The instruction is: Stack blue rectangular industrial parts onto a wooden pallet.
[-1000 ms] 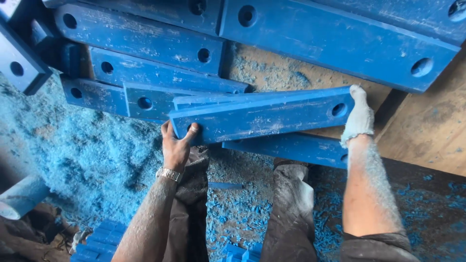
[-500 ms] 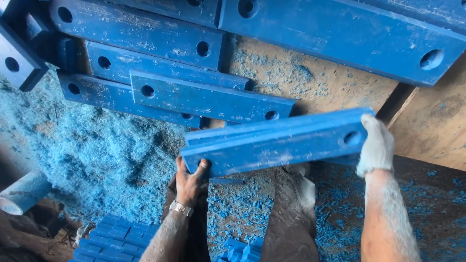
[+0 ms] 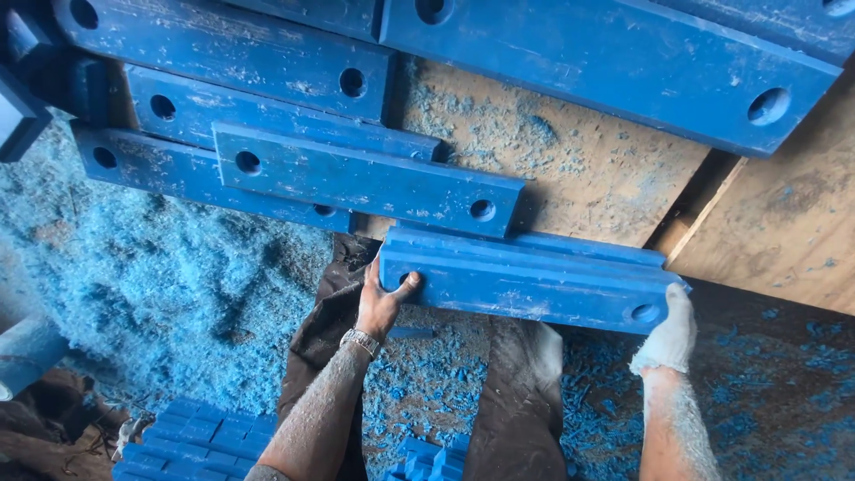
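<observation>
At the far left, blue plastic shavings (image 3: 169,285) are lying in a thick drift over the floor, with a pale pipe end (image 3: 27,352) poking in at the edge and small blue blocks (image 3: 191,436) sitting stacked near the bottom. Just right of that, the left hand (image 3: 381,305), bare and wearing a metal wristwatch (image 3: 361,340), is gripping the left end of a long blue drilled bar (image 3: 525,283), its fingers (image 3: 405,285) curling up over the end face beside a bolt hole. The bar is running nearly level from left to right, dipping slightly toward the right, held in front of the dusty trouser legs (image 3: 517,392). Above it, more blue drilled bars (image 3: 365,178) are lying overlapped on a wooden board (image 3: 552,160). At the right end, the right hand (image 3: 666,337), in a white work glove, is cupping the bar's lower corner from beneath, closed around it. Both hands are sitting at opposite ends of the bar's long axis, equally close to it.
</observation>
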